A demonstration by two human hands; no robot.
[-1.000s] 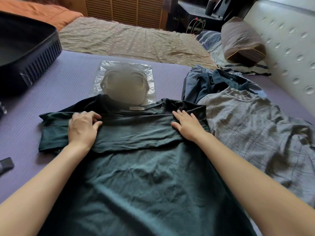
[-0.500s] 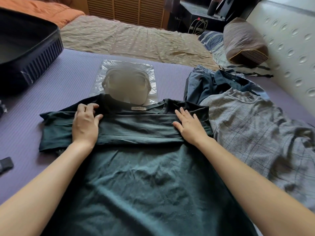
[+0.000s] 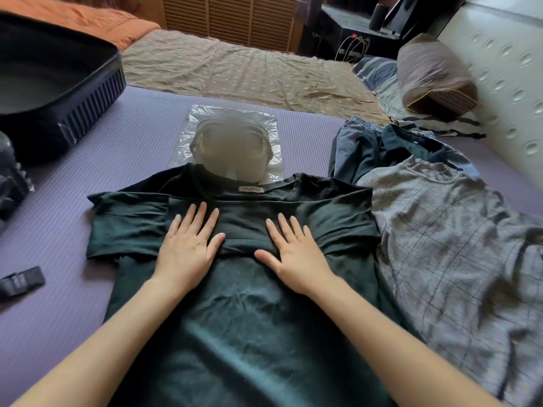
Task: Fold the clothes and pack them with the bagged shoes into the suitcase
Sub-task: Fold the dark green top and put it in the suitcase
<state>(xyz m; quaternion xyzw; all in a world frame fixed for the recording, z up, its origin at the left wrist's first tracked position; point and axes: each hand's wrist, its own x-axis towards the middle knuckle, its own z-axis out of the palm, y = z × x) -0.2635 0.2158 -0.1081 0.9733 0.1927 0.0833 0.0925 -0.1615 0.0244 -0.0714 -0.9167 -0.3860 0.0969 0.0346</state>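
Observation:
A dark green T-shirt (image 3: 235,318) lies spread on the purple mat, with a folded band across its chest. My left hand (image 3: 188,248) and my right hand (image 3: 293,257) press flat on that band, fingers straight, close together near the middle. Just beyond the collar lie the shoes in a clear plastic bag (image 3: 232,145). A grey checked top (image 3: 458,245) and a dark blue garment (image 3: 382,151) lie in a heap to the right. The open dark suitcase (image 3: 58,92) stands at the far left.
A black strap piece (image 3: 20,280) lies on the purple mat (image 3: 102,171) at the left. Beyond the mat are a beige sheet (image 3: 235,71), an orange blanket, a brown pillow (image 3: 435,77) and a padded white wall at the right.
Both hands have slid inward from the shirt's shoulders toward the middle of the folded band. The left hand's fingers have straightened flat.

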